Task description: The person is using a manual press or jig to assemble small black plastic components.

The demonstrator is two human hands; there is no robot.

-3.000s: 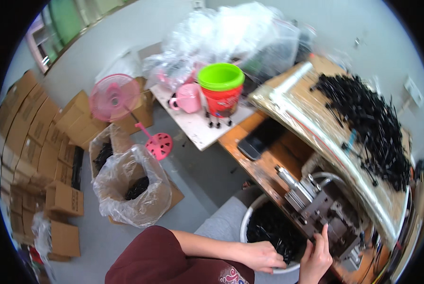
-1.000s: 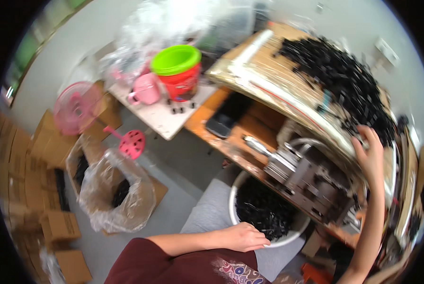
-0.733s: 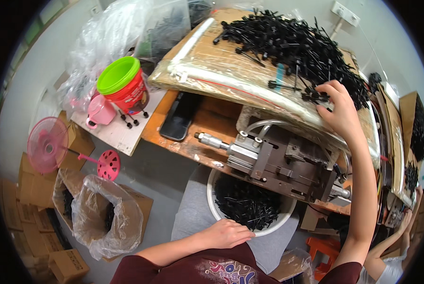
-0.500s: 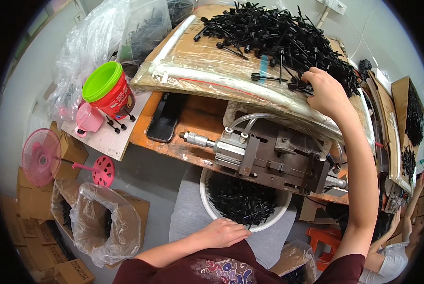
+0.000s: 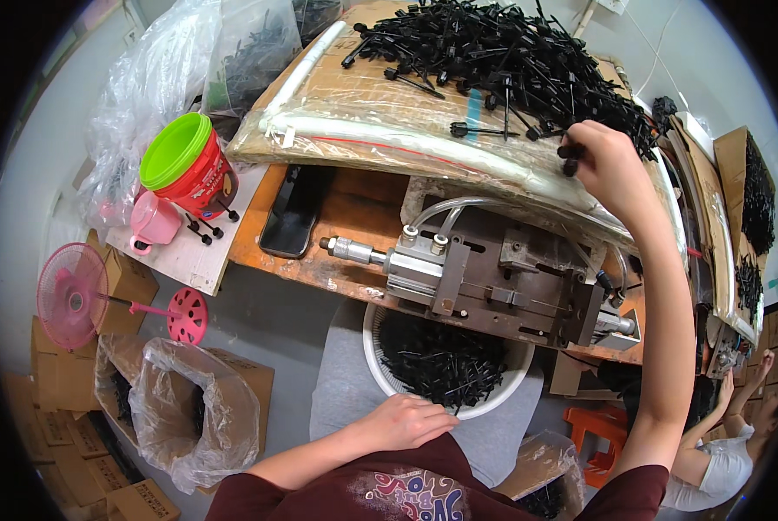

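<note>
Over the cardboard [image 5: 380,82]: right forearm [image 5: 669,321] stretched forward, right hand [image 5: 610,165] pinching black stemmed parts [image 5: 570,152] beside their pile [image 5: 502,52]; left hand [image 5: 413,423] palm-down near white basket [image 5: 372,343], can't tell its grip.

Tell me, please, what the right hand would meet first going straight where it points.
Most likely the pile of black parts just ahead of the right hand, though depth is unclear.
</note>
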